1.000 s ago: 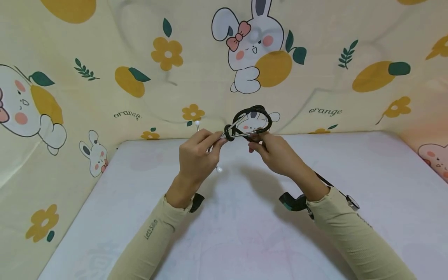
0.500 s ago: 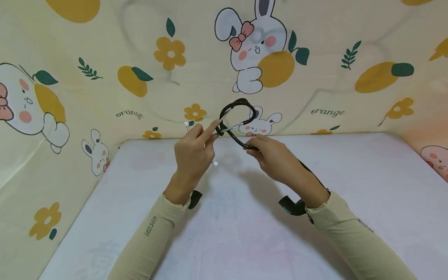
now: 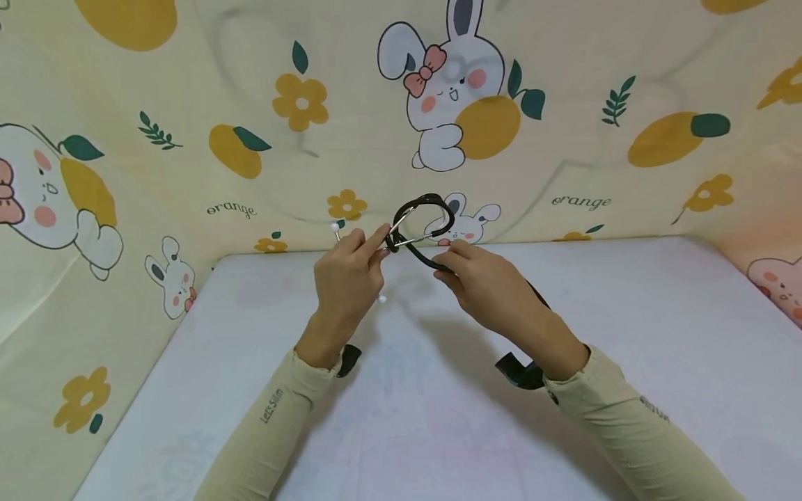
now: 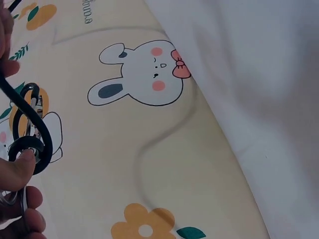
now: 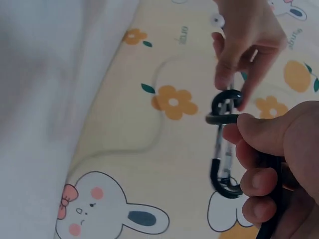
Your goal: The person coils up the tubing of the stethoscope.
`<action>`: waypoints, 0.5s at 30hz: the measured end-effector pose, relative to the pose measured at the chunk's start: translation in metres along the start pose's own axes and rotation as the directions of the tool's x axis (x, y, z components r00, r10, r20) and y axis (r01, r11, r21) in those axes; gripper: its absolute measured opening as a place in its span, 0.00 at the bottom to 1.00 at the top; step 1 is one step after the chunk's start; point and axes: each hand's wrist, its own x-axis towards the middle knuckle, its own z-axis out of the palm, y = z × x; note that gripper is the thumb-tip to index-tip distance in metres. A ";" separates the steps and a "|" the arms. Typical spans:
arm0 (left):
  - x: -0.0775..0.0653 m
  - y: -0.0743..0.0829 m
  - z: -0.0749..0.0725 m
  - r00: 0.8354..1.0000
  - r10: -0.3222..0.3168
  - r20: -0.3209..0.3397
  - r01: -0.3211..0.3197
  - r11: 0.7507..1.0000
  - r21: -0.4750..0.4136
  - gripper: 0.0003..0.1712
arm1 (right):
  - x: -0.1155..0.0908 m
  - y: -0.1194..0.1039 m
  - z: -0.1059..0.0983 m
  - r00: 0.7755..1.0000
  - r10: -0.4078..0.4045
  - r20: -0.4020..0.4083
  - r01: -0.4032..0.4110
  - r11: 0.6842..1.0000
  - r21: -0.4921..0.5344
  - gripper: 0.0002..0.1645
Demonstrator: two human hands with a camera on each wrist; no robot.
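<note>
A stethoscope [image 3: 452,217] is held above the table's far edge, its black tubing looped around its metal ear tubes [image 3: 418,239]. My left hand [image 3: 347,275] grips the ear tubes near their earpiece end. White eartips [image 3: 335,227] stick out above and below that hand. In the left wrist view, my left thumb presses by the small black coil [image 4: 26,143] around the tubes. My right hand [image 3: 495,289] holds the tubing to the right of the coil, with fingers curled around it in the right wrist view. The tubing's far end passes behind my right forearm; the chest piece is hidden.
A white-covered table [image 3: 401,417] lies beneath both hands. Behind and to the left stands a cream cloth [image 3: 351,153] printed with rabbits, oranges and flowers. Black wrist-camera mounts [image 3: 521,371] show under the forearms.
My right hand has let go near the loop's metal tubes and moved lower along the tubing, leaving the loop in clear view. The loop has shifted left. The chest piece has gone from sight.
</note>
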 end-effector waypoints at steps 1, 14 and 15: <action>0.000 0.001 0.001 1.000 0.009 0.003 -0.009 1.000 0.004 0.19 | 0.000 0.000 -0.002 1.000 0.003 -0.010 -0.003 1.000 -0.006 0.11; -0.005 0.006 0.002 0.999 0.012 0.040 -0.012 1.000 0.008 0.18 | -0.005 -0.002 -0.011 1.000 0.001 -0.005 -0.001 0.998 -0.055 0.08; -0.006 0.006 0.002 0.999 0.012 0.044 -0.012 1.000 0.005 0.19 | -0.006 -0.002 -0.012 1.000 0.013 0.002 -0.012 0.999 -0.050 0.09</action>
